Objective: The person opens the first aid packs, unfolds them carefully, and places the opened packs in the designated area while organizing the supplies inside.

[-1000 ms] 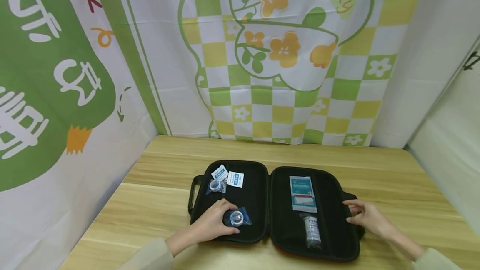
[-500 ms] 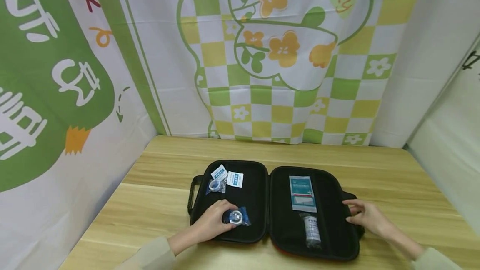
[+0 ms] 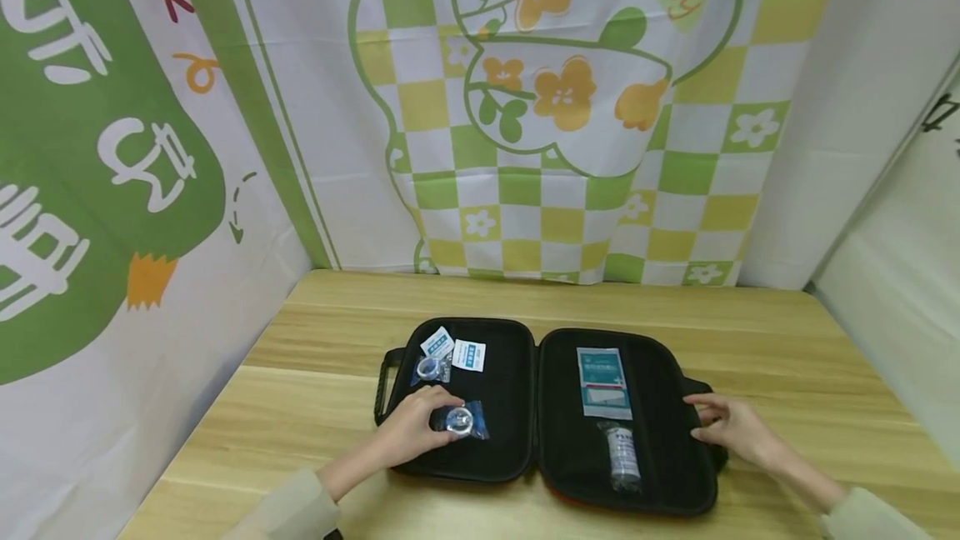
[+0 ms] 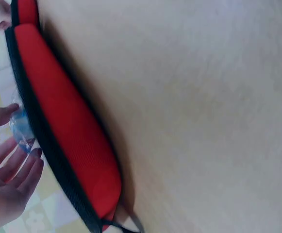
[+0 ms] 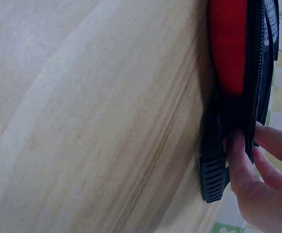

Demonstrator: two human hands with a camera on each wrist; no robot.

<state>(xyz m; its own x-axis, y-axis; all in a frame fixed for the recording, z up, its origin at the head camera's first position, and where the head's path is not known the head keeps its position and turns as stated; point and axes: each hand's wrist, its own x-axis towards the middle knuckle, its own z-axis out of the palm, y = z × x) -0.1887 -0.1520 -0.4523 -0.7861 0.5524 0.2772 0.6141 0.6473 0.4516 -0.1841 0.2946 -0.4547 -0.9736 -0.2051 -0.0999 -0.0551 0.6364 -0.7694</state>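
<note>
An unfolded black case [image 3: 504,407] with a red outside [image 4: 73,111] lies on the table. Over its left half, my left hand [image 3: 412,430] grips a white tape roll in a clear and blue wrapper [image 3: 460,421], thumb on the near side and fingers on the far side. The left wrist view shows this wrapped roll [image 4: 22,127] partly hidden behind the case's rim. At the far right, my right hand [image 3: 729,427] pinches the case's edge beside a strap handle [image 5: 212,177], with fingers on both sides of the rim [image 5: 256,82].
Another wrapped tape roll [image 3: 429,368] and two small white packets [image 3: 469,355] lie in the left half's back corner. The right half holds a teal dressing packet [image 3: 604,382] and a wrapped bandage roll [image 3: 622,458]. A wooden table [image 3: 300,407] meets printed curtains [image 3: 555,232] behind.
My left hand has shifted slightly left and away from me with the wrapped tape roll. The right hand stays at the case's edge.
</note>
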